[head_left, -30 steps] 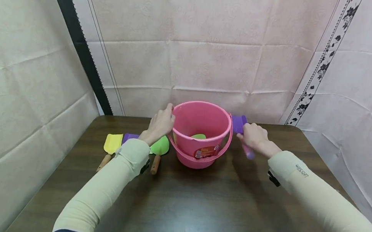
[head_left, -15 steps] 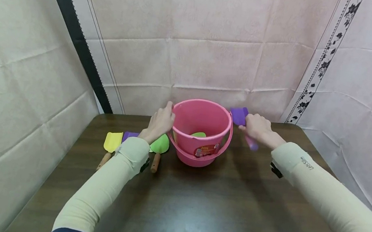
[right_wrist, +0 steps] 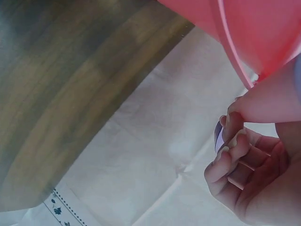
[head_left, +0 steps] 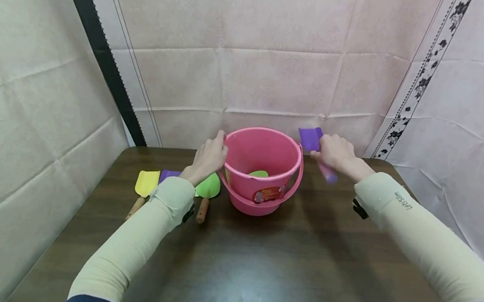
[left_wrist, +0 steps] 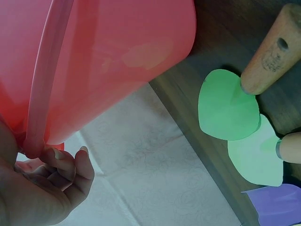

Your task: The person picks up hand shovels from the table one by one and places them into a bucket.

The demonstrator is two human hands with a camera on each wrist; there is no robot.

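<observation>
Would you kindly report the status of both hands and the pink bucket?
Left hand gripping pink bucket at rim. Right hand holding purple shovel aloft beside bucket. Bucket upright, something green inside; nothing visibly blocking its mouth.

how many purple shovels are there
2. One purple shovel is held in the right hand; a second purple shovel lies on the table left of the pink bucket, partly hidden. More could be out of sight inside the bucket.
</observation>
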